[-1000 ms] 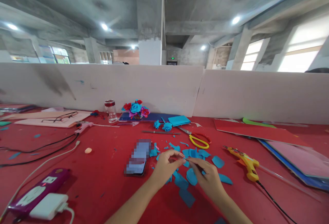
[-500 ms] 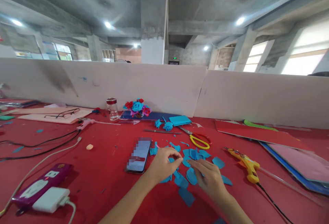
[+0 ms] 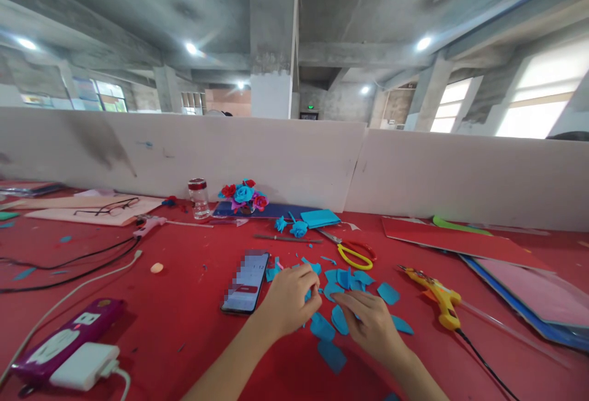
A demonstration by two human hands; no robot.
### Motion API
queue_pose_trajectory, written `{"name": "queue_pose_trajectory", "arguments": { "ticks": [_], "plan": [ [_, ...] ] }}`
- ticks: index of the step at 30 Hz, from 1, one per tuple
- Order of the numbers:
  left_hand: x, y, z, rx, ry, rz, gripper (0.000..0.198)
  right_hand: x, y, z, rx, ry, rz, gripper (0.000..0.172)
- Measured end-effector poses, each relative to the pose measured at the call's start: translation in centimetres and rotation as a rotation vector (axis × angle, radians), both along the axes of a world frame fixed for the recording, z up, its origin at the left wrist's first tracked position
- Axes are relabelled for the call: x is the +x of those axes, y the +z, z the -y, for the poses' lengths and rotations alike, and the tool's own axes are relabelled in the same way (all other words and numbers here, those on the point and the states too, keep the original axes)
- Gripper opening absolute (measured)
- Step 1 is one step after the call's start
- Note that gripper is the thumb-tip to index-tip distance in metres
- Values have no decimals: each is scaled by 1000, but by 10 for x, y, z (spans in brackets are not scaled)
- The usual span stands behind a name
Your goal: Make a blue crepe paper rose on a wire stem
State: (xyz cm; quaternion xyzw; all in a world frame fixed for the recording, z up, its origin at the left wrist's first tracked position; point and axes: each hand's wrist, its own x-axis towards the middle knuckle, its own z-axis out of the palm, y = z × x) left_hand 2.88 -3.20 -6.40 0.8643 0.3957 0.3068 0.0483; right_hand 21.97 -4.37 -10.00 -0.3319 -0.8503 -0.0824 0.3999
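My left hand (image 3: 293,298) is closed over the blue paper pieces, thumb and fingers curled together. Whatever it may hold is hidden behind the fingers. To its right, apart from it, my right hand (image 3: 372,322) has its fingers drawn together, tips pointing left beside a cut blue paper petal (image 3: 339,320). I cannot make out anything between them. More loose blue petals lie flat around both hands, among them one petal (image 3: 389,293) to the right and another petal (image 3: 332,357) nearer me. A phone (image 3: 246,282) lies left of my left hand.
Scissors (image 3: 355,255) with yellow and red handles lie beyond the petals. A yellow glue gun (image 3: 435,294) rests at right. Blue paper flowers (image 3: 298,228), a paper bouquet (image 3: 244,195) and a glass jar (image 3: 199,200) stand farther back. A purple power strip (image 3: 69,339) lies at left.
My left hand has turned and its fingers have curled in, moving slightly away from my right hand. The right hand has stayed nearly in place. The view has shifted a little.
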Motion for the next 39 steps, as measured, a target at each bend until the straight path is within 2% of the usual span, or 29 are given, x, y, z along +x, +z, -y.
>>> {"name": "queue_pose_trajectory", "arguments": {
  "ticks": [9,18,31,34,35,37,39],
  "plan": [
    [5,-10,-3,-73,-103,136,15,4,-6,-3,-38,-35,-23,24],
    [-4,1,-6,-181,-147,293,14,1,5,1,-103,27,-49,26],
    [-5,0,-5,-318,-170,350,15,-5,3,7,-136,31,-110,23],
    [-4,1,-2,-309,-201,417,5,-4,4,8,-188,19,-164,21],
    [-3,1,-1,-299,-228,425,13,-3,4,8,-211,14,-185,21],
    [-2,-1,0,-266,-278,389,21,-3,4,8,-249,5,-213,20],
    [-1,-3,-1,-198,-266,310,11,-3,3,7,-267,-1,-210,20]
  ]
}}
